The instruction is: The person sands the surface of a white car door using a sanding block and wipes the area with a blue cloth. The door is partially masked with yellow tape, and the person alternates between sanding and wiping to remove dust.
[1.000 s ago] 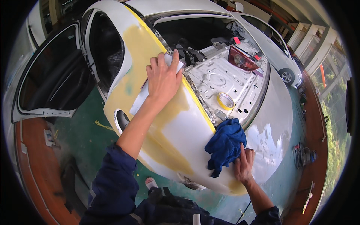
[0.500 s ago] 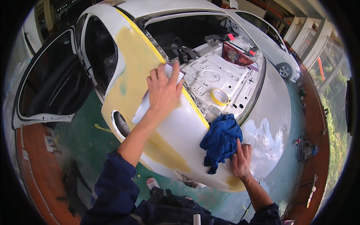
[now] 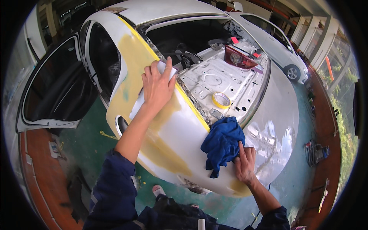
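Note:
My left hand (image 3: 158,85) lies over a sheet of sandpaper (image 3: 173,71) with a white back and a dark purplish edge. Hand and sheet are pressed on the car's rear side panel (image 3: 134,57), which is patched yellow and white, beside the yellow-taped edge of the rear opening. What lies under the palm is hidden. On the rear corner, my right hand (image 3: 246,164) rests with its index finger stretched against a crumpled blue cloth (image 3: 224,142); its other fingers are slightly bent. No grip on the cloth shows.
A roll of yellow tape (image 3: 221,100) and a red tail light (image 3: 239,57) lie on the bare metal inside the rear opening. An open car door (image 3: 53,84) juts out at left. Another white car (image 3: 264,36) stands beyond. A cleaner-like machine (image 3: 316,152) sits on the floor at right.
My left hand has slid a little up and leftward along the panel with the sandpaper. My right hand stays by the cloth. The whole view has shifted slightly.

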`<action>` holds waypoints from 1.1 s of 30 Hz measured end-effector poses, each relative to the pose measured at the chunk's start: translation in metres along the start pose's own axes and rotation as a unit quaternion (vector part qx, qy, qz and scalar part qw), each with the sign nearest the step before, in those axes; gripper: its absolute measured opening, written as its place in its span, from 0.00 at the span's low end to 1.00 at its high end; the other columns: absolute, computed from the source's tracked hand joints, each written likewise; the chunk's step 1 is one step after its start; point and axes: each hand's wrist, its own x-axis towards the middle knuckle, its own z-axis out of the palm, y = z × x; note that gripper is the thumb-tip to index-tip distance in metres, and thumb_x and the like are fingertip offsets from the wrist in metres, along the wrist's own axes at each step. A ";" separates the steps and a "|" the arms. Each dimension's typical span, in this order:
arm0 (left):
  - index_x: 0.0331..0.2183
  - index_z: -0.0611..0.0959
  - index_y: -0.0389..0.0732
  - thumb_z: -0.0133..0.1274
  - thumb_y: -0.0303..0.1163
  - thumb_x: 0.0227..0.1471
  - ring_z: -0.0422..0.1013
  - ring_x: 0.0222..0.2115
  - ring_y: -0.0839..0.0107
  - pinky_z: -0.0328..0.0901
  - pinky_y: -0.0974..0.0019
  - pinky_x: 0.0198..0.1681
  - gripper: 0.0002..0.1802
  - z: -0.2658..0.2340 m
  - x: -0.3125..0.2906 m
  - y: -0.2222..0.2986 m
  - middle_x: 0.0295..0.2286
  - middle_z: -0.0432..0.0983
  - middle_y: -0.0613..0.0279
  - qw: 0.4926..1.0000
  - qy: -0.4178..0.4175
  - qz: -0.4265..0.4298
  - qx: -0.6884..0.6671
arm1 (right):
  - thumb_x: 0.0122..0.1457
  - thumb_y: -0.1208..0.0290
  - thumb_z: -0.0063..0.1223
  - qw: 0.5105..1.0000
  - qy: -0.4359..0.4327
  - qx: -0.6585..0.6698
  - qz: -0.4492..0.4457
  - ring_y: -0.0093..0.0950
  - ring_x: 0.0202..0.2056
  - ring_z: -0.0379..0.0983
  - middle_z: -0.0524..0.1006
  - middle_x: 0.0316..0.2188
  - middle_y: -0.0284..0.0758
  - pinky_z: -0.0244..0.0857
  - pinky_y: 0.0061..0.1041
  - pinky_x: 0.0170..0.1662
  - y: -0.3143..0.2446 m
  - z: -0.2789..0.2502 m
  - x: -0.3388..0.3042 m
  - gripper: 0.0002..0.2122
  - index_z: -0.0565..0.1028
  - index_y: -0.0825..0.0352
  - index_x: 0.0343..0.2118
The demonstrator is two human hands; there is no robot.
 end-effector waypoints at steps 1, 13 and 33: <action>0.66 0.74 0.47 0.62 0.39 0.60 0.63 0.51 0.41 0.61 0.42 0.54 0.35 -0.005 0.015 -0.014 0.56 0.63 0.40 0.999 0.002 -0.027 0.018 | 0.58 0.77 0.52 1.000 -0.001 0.007 -0.002 0.47 0.45 0.67 0.71 0.43 0.48 0.62 0.46 0.54 -0.002 0.004 0.003 0.29 0.68 0.80 0.65; 0.65 0.74 0.44 0.60 0.39 0.61 0.63 0.51 0.43 0.61 0.43 0.56 0.33 -0.005 -0.001 0.002 0.56 0.64 0.40 0.998 0.017 -0.050 0.015 | 0.57 0.77 0.52 1.000 0.007 0.007 -0.002 0.46 0.45 0.66 0.72 0.43 0.47 0.62 0.45 0.54 -0.004 0.001 0.003 0.30 0.68 0.79 0.65; 0.67 0.67 0.34 0.62 0.31 0.57 0.62 0.55 0.37 0.60 0.41 0.61 0.40 -0.005 -0.065 0.018 0.62 0.63 0.37 0.995 0.050 -0.015 -0.087 | 0.59 0.74 0.53 1.000 0.017 0.007 -0.011 0.45 0.46 0.67 0.72 0.44 0.45 0.61 0.44 0.54 0.001 0.002 0.003 0.30 0.68 0.76 0.66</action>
